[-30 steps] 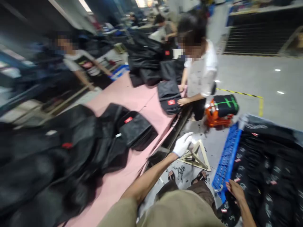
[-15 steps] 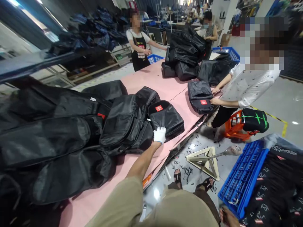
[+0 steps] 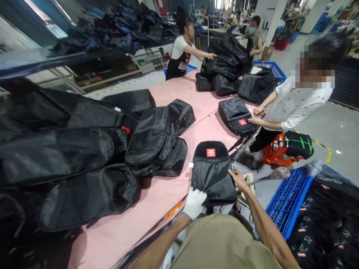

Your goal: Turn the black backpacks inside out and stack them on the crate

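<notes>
A black backpack (image 3: pixel 214 173) with a red label on its top panel lies at the table's front edge, close to my body. A white tag sticks out from its left side. My left hand (image 3: pixel 195 201), in a white glove, is closed on the lower left corner of this backpack. Bare, my right hand (image 3: pixel 238 178) holds the right edge, its fingers partly hidden by the fabric. To the left, a big heap of black backpacks (image 3: pixel 148 138) covers much of the pink tabletop (image 3: pixel 165 89).
Across the table a co-worker's hands (image 3: pixel 254 117) hold another black backpack (image 3: pixel 235 114). Another person touches a pile of bags (image 3: pixel 227 59) at the far end. At right stand an orange stool (image 3: pixel 276 153) and a blue crate (image 3: pixel 286 201) beside black printed fabric (image 3: pixel 316 220).
The labelled backpack has come off the heap's side toward me and turned. My right hand has come up onto its right edge. The far co-worker now reaches onto the pile.
</notes>
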Demonstrator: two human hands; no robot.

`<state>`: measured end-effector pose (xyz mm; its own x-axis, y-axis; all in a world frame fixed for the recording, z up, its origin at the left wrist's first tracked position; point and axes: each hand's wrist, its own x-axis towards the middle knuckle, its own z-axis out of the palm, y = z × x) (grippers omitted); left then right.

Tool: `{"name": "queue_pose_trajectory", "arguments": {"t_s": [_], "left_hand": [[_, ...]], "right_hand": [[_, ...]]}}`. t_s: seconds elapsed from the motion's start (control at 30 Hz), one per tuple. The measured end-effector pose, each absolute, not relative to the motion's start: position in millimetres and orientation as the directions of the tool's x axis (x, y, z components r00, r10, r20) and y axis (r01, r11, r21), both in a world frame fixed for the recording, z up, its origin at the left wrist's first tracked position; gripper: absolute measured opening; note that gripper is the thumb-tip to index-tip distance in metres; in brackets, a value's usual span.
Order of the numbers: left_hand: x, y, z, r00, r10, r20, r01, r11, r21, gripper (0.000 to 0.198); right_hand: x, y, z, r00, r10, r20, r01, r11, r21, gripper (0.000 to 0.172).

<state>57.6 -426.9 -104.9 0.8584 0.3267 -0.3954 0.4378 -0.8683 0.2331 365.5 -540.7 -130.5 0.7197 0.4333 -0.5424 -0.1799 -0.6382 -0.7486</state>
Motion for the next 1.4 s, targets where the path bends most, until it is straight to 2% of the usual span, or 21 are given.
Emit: {"name": "queue_pose_trajectory", "arguments": {"t_s": [0.1, 0.2, 0.27, 0.37, 0.43, 0.5, 0.6, 0.67, 0.7, 0.77, 0.83, 0.9, 0.97, 1.03, 1.1, 1.2, 1.27, 1.33, 1.4], "left_hand": [[29, -453, -107, 0.838, 0.335, -0.431, 0.469, -0.846, 0.254, 0.052], [18, -459, -104, 0.79, 0.455, -0.411, 0.578, -0.777, 0.25, 0.061], [18, -453, -101, 0.765, 0.542, -0.348, 0.634, -0.728, 0.26, 0.063], [35, -429, -89, 0.728, 0.66, -0.184, 0.68, -0.664, 0.31, 0.058], [58, -408, -71, 0.655, 0.752, -0.077, 0.71, -0.576, 0.405, 0.055], [87, -389, -42, 0.515, 0.857, 0.012, 0.689, -0.422, 0.59, 0.05], [130, -372, 17, 0.248, 0.962, 0.111, 0.398, -0.206, 0.894, 0.044], [152, -367, 52, 0.219, 0.958, 0.185, 0.175, -0.225, 0.958, 0.051], [160, -365, 65, 0.212, 0.959, 0.189, 0.137, -0.221, 0.966, 0.058], [172, -359, 80, 0.204, 0.972, 0.112, 0.23, -0.159, 0.96, 0.075], [177, -351, 81, 0.185, 0.983, 0.002, 0.385, -0.074, 0.92, 0.077], [177, -343, 77, 0.198, 0.979, -0.041, 0.461, -0.056, 0.885, 0.061], [175, -340, 76, 0.226, 0.973, -0.04, 0.493, -0.079, 0.867, 0.05], [175, -344, 78, 0.244, 0.968, -0.058, 0.551, -0.089, 0.83, 0.048], [178, -353, 83, 0.26, 0.963, -0.078, 0.597, -0.097, 0.796, 0.044], [180, -367, 87, 0.301, 0.95, -0.087, 0.624, -0.127, 0.771, 0.036], [169, -364, 86, 0.332, 0.939, -0.092, 0.628, -0.147, 0.764, 0.033], [148, -348, 82, 0.308, 0.949, -0.071, 0.623, -0.145, 0.769, 0.034], [119, -325, 73, 0.228, 0.973, -0.049, 0.596, -0.099, 0.797, 0.038]], "right_hand": [[350, -503, -130, 0.733, 0.405, -0.547, -0.122, -0.712, -0.691, 0.055], [338, -485, -113, 0.765, 0.448, -0.462, 0.001, -0.719, -0.695, 0.055], [335, -474, -88, 0.768, 0.527, -0.364, 0.111, -0.669, -0.735, 0.053], [333, -462, -39, 0.789, 0.605, -0.107, 0.293, -0.524, -0.8, 0.05], [326, -458, -11, 0.808, 0.583, 0.079, 0.391, -0.432, -0.813, 0.045], [312, -460, 4, 0.795, 0.563, 0.225, 0.481, -0.36, -0.8, 0.039], [284, -470, -3, 0.67, 0.653, 0.353, 0.642, -0.271, -0.718, 0.023], [269, -483, -19, 0.542, 0.787, 0.294, 0.713, -0.246, -0.656, 0.02], [265, -490, -27, 0.454, 0.864, 0.219, 0.734, -0.224, -0.641, 0.023], [268, -509, -41, 0.205, 0.978, 0.038, 0.739, -0.13, -0.661, 0.029], [283, -527, -48, 0.03, 0.995, -0.091, 0.671, -0.088, -0.736, 0.028], [306, -541, -46, 0.121, 0.984, -0.129, 0.544, -0.175, -0.82, 0.028], [329, -543, -33, 0.4, 0.909, -0.119, 0.343, -0.269, -0.9, 0.04], [344, -528, -11, 0.612, 0.786, -0.087, 0.169, -0.238, -0.956, 0.06], [349, -501, 15, 0.7, 0.714, -0.027, 0.16, -0.193, -0.968, 0.073], [355, -453, 41, 0.694, 0.714, 0.091, 0.399, -0.277, -0.874, 0.074], [368, -435, 36, 0.72, 0.689, 0.082, 0.492, -0.423, -0.761, 0.069], [384, -442, 12, 0.796, 0.605, -0.037, 0.427, -0.602, -0.675, 0.066], [391, -471, -22, 0.835, 0.499, -0.231, 0.282, -0.749, -0.599, 0.06]]}}
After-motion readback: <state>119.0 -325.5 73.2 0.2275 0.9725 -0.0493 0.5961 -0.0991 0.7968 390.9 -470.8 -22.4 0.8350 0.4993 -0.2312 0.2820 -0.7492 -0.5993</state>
